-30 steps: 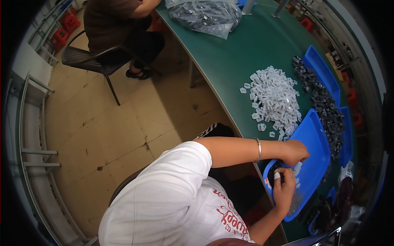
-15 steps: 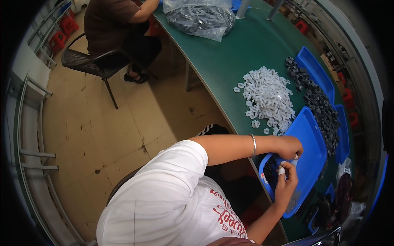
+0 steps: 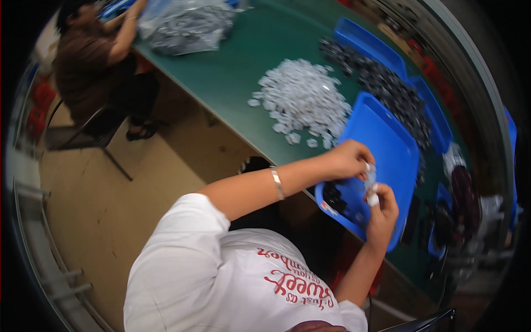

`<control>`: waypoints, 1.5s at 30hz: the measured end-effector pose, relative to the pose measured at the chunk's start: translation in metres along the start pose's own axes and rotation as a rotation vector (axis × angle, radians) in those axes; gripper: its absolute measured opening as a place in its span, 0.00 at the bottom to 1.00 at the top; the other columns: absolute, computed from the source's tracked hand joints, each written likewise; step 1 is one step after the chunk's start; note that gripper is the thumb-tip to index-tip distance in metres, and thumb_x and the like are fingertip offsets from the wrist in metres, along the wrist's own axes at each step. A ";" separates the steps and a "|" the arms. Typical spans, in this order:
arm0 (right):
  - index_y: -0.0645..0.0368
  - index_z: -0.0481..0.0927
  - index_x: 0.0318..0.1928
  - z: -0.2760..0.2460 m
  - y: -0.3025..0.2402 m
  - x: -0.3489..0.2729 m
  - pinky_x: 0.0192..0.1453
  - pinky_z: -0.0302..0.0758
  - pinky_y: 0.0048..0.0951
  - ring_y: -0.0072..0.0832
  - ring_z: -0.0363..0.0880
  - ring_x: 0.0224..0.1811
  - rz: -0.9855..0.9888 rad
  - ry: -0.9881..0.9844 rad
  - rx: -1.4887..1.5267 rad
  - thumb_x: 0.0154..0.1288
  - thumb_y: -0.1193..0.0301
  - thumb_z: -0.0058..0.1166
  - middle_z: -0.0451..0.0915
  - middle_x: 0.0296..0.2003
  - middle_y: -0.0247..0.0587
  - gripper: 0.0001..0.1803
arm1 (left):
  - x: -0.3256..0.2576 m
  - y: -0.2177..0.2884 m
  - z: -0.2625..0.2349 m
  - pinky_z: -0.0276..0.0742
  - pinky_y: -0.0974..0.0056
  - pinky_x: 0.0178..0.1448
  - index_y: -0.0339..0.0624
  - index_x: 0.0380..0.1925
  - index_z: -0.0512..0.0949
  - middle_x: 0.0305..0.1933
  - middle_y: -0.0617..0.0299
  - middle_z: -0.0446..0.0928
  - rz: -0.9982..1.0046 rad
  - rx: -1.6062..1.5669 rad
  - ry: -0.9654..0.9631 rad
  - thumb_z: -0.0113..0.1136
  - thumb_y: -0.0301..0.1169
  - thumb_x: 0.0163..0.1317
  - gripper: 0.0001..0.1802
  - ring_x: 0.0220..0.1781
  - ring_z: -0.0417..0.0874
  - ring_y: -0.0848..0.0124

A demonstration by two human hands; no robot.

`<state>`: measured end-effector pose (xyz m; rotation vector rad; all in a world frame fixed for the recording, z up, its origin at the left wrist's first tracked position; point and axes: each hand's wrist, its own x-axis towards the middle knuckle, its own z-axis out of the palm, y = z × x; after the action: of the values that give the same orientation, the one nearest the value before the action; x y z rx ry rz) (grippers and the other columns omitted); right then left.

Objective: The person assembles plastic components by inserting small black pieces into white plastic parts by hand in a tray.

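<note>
At centre right of the frame, the left hand [image 3: 347, 160] and right hand [image 3: 381, 207] both pinch one small white plastic piece [image 3: 370, 178] above a blue plastic tray [image 3: 392, 149]. A heap of white plastic parts [image 3: 301, 97] lies on the green table [image 3: 243, 66].

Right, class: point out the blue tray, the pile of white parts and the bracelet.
blue tray [image 3: 390, 145], head view, bare floor of the tray.
pile of white parts [image 3: 303, 94], head view, middle of the heap.
bracelet [image 3: 277, 183], head view, band across the wrist.
</note>
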<state>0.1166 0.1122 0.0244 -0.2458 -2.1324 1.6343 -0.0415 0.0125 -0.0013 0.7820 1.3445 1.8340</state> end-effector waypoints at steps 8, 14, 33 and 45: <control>0.66 0.76 0.42 0.000 0.003 0.009 0.38 0.77 0.22 0.20 0.78 0.34 0.117 0.237 0.276 0.67 0.77 0.55 0.79 0.35 0.37 0.06 | -0.013 0.010 0.013 0.85 0.70 0.48 0.21 0.50 0.74 0.43 0.45 0.79 -0.154 -0.166 0.009 0.49 0.18 0.64 0.15 0.43 0.85 0.65; 0.65 0.76 0.43 -0.003 0.005 0.007 0.39 0.76 0.21 0.20 0.78 0.34 0.133 0.246 0.218 0.68 0.75 0.54 0.79 0.35 0.37 0.07 | -0.018 0.007 0.019 0.84 0.71 0.48 0.22 0.50 0.72 0.43 0.44 0.80 -0.184 -0.217 0.024 0.52 0.17 0.62 0.15 0.43 0.86 0.66; 0.63 0.74 0.42 0.007 0.013 0.014 0.44 0.75 0.21 0.20 0.77 0.36 0.122 0.358 0.332 0.70 0.76 0.50 0.78 0.35 0.37 0.04 | -0.024 -0.003 0.032 0.82 0.70 0.46 0.25 0.51 0.72 0.42 0.52 0.79 -0.023 -0.166 0.093 0.53 0.19 0.63 0.16 0.41 0.84 0.70; 0.68 0.75 0.45 -0.009 0.002 0.008 0.43 0.82 0.25 0.22 0.79 0.35 0.153 0.150 0.128 0.69 0.79 0.50 0.79 0.34 0.40 0.07 | -0.022 -0.007 0.028 0.82 0.69 0.48 0.24 0.46 0.76 0.44 0.51 0.78 -0.048 -0.135 0.131 0.53 0.19 0.61 0.13 0.44 0.83 0.69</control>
<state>0.1136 0.1239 0.0266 -0.4858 -1.9303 1.7701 -0.0049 0.0101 -0.0015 0.5628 1.2928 1.9431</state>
